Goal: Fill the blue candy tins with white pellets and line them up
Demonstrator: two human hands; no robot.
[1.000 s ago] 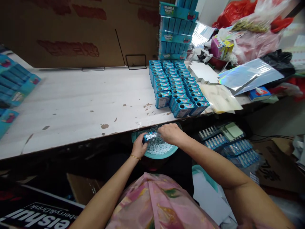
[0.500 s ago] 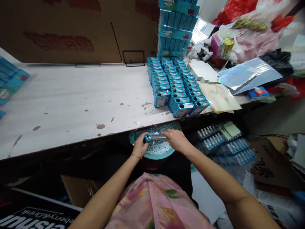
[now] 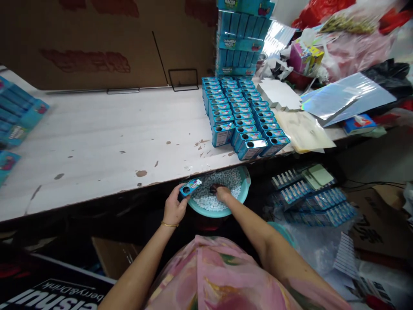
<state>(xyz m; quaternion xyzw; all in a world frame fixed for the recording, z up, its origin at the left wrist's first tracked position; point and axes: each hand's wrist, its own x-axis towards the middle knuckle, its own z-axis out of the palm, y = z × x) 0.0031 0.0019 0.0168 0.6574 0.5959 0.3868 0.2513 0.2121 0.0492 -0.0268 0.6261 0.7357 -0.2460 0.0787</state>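
Note:
My left hand (image 3: 174,207) is closed around a small blue tin (image 3: 189,187) with a round hole in its top, held at the left rim of a teal bowl (image 3: 245,189) of small white candies (image 3: 222,189) below the table edge. A few white candies sit on the tin's top. My right hand (image 3: 221,192) is down in the candies with its fingers bent around a small dark thing I cannot make out. On the white table (image 3: 106,142) above, several rows of the same blue tins (image 3: 240,116) stand packed together.
Stacked blue cartons (image 3: 240,38) rise behind the tins. Flat white boxes (image 3: 280,92), holographic sheets (image 3: 346,97) and plastic bags lie at the right. More blue packs (image 3: 16,120) sit at the left edge. Trays of blue items (image 3: 309,198) rest on the floor to the right.
My right hand let go of the tin's top and dropped into the bowl of candies. My left hand pulled the tin toward the bowl's left rim.

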